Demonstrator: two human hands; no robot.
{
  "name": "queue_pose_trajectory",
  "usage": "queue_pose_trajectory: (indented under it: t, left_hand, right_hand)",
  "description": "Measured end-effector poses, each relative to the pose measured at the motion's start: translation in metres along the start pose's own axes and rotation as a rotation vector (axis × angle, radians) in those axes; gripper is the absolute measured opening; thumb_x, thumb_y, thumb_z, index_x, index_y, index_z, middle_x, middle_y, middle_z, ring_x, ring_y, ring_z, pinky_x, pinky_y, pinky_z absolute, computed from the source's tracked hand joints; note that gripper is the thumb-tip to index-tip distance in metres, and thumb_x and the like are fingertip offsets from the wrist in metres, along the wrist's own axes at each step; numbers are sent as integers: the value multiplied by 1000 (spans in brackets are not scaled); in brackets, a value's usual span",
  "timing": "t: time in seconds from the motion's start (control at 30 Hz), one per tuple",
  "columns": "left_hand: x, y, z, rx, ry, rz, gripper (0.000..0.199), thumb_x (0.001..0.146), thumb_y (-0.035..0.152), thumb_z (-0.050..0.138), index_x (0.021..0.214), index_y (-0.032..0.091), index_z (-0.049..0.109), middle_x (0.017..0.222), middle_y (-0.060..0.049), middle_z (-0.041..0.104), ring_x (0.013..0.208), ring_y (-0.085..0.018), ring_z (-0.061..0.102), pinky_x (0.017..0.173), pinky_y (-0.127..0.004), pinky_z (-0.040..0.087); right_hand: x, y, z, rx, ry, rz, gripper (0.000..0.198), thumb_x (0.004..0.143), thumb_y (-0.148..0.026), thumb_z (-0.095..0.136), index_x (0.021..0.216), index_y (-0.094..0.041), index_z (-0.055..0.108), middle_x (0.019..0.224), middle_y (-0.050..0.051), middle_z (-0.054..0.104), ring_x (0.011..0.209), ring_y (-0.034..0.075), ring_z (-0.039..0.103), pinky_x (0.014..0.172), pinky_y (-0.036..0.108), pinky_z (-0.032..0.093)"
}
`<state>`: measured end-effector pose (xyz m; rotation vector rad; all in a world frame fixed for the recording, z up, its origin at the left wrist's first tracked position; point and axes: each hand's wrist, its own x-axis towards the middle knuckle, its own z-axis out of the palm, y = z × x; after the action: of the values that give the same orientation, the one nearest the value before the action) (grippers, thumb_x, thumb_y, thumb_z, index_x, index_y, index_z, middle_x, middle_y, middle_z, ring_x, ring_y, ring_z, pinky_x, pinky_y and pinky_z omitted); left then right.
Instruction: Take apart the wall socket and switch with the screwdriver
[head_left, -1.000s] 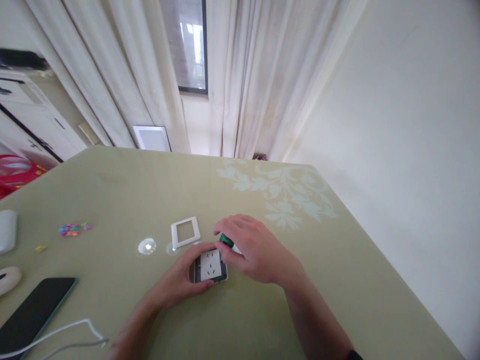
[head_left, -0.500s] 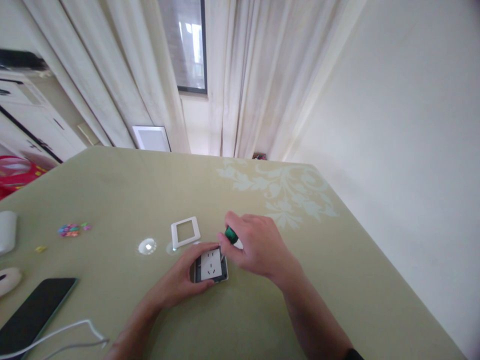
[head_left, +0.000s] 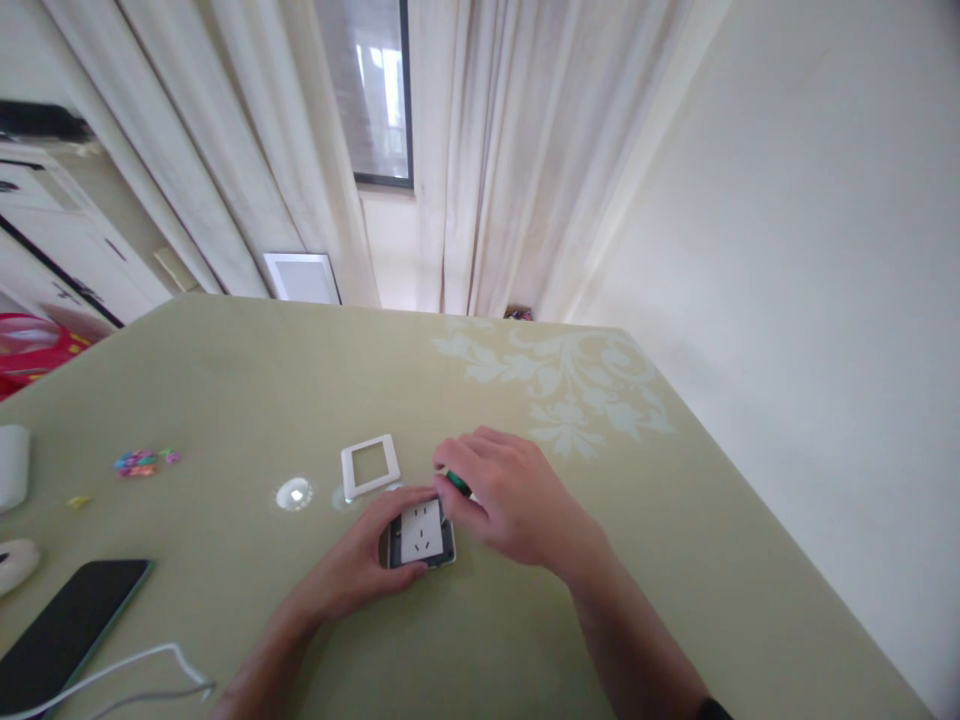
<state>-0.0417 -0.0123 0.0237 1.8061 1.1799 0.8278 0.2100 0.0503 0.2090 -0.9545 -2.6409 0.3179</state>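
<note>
A wall socket [head_left: 421, 533] with a white face and dark surround lies on the table, its slots facing up. Around its left side curl the fingers and thumb of my left hand [head_left: 367, 555], gripping it at the top and bottom edges. My right hand [head_left: 510, 490] is closed on a screwdriver with a green handle [head_left: 458, 483]. The screwdriver's thin shaft points down to the right edge of the socket; its tip is too small to make out. Just beyond my left hand lies a white cover frame [head_left: 370, 467], flat and apart from the socket.
A black phone [head_left: 75, 630] and a white cable [head_left: 142, 655] lie at the near left. Small coloured pieces [head_left: 142, 462] sit farther back, with a white case [head_left: 11, 465] at the left edge. A wall [head_left: 840, 300] runs along the table's right side.
My right hand has turned a little around the screwdriver, whose green handle now tilts differently and shows less. My left hand and the socket have stayed in place.
</note>
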Motion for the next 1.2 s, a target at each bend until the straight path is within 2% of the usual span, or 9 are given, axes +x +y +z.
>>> queue_pose_trajectory:
  t: [0.1,0.23,0.4,0.6,0.77,0.9,0.97,1.1,1.2]
  left_hand:
    - [0,1,0,3,7,10,78,86,36,89,158,33,58,159,-11,63,145,-40,60,125,-58,48]
    - [0,0,0,10,-7,-6,78,87,35,88,159,33,57,160,-10,62,146,-40,60,125,-58,49]
    - [0,-2,0,23,-8,18,79,89,36,87,161,33,54,161,-9,61,148,-40,58,126,-56,47]
    - [2,2,-1,30,-3,12,77,87,35,88,157,33,58,161,-11,61,147,-40,59,126,-59,47]
    - [1,1,0,24,-2,34,76,87,32,87,157,35,57,159,-9,62,147,-38,59,126,-56,48]
    - [0,-4,0,36,-15,27,78,88,34,87,159,34,55,163,-10,59,149,-39,57,127,-57,46]
    - [-1,-5,1,44,-9,15,77,88,35,87,159,32,56,162,-10,61,147,-39,59,127,-57,47]
    - [0,-2,0,36,-9,11,77,89,37,86,159,30,56,162,-12,60,146,-40,59,125,-57,49]
    - [1,1,-1,42,-15,14,77,88,36,86,159,31,56,163,-12,59,148,-40,57,126,-58,47]
  right_hand:
    - [-1,-3,-2,43,0,-87,12,103,-28,62,113,-21,63,107,6,74,99,23,63,82,33,40]
    - [0,-5,0,-83,17,176,24,110,-42,53,100,-22,62,81,3,70,75,21,59,69,35,33]
    - [-2,-9,-2,50,-15,-33,11,102,-30,63,111,-22,62,103,4,75,95,22,65,79,33,39]
    - [-1,-6,-2,-23,-32,236,23,110,-41,54,102,-22,65,83,3,74,77,22,66,75,36,38]
    - [-5,-7,-6,85,-33,36,25,106,-27,59,131,-22,61,120,8,75,112,25,68,88,35,44]
    - [-3,-9,-2,-10,-25,241,21,111,-41,54,113,-23,65,89,3,76,79,22,67,71,34,37]
    - [-2,-10,0,-23,-39,195,23,113,-40,50,107,-24,65,85,2,74,75,21,65,69,34,35]
    - [-3,-12,-3,74,-45,19,18,103,-29,62,120,-25,63,109,5,75,99,22,67,80,32,41]
    - [-2,-10,-5,14,-24,236,17,107,-38,60,113,-23,65,93,3,74,83,21,65,71,31,36]
